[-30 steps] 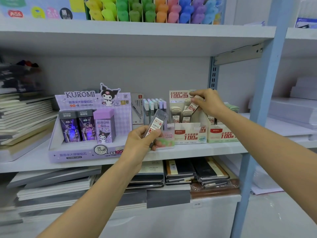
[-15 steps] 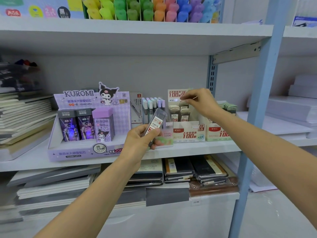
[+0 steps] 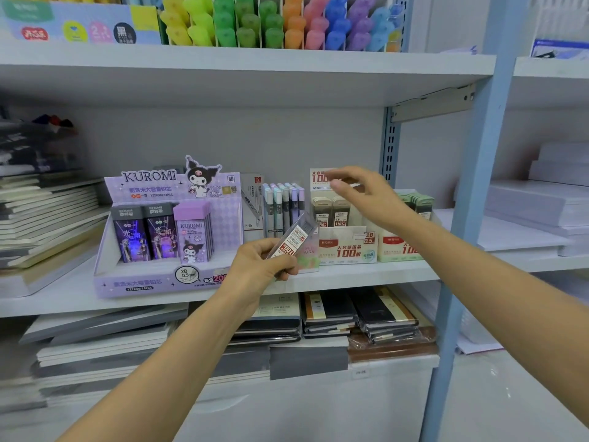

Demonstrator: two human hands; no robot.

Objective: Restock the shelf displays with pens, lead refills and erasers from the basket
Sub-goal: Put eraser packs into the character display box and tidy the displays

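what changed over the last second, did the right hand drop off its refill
The right hand let go of the refill it was slotting in with the boxed refills of the cream display box and drew back, fingers loose and empty. The left hand still grips its lead refill case in front of the shelf; the Kuromi display has not moved.

"kuromi", "2b 0.5mm" on purple display box (image 3: 165, 282); "100" on white display box (image 3: 347, 247).

Stationery shop: stocked display shelves (image 3: 248, 63)
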